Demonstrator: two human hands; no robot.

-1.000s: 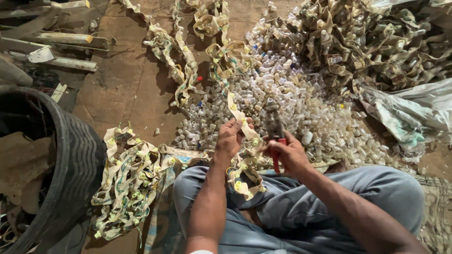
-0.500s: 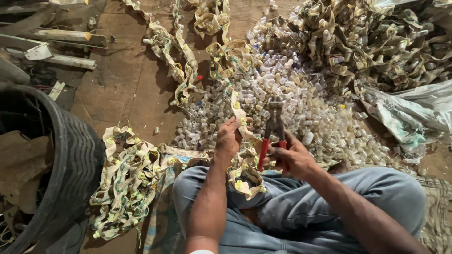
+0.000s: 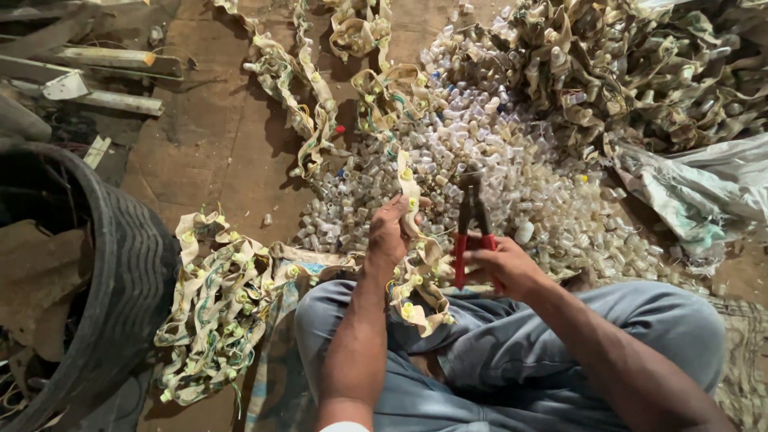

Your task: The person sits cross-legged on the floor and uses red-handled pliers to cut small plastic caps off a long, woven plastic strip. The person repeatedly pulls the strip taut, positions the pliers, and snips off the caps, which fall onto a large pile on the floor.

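Note:
My left hand (image 3: 390, 234) grips a long pale strip (image 3: 410, 186) studded with small yellow-green sockets; the strip runs up from my lap and away across the floor. My right hand (image 3: 504, 266) holds red-handled pliers (image 3: 470, 224) upright, jaws pointing away, just to the right of the strip. Beyond both hands lies a wide heap of small clear and whitish plastic pieces (image 3: 512, 160). I sit with my legs in grey trousers (image 3: 512, 360) spread on the floor.
A pile of used strip (image 3: 216, 304) lies left of my knee. A big tangle of strips (image 3: 640, 72) fills the back right, with a crumpled sack (image 3: 704, 192) beside it. A dark ribbed tub (image 3: 104, 264) stands at left, with tubes (image 3: 104, 60) and brown floor beyond.
My right hand has turned the pliers upright and brought them closer to the strip. My left hand keeps its hold on the strip and has shifted only slightly.

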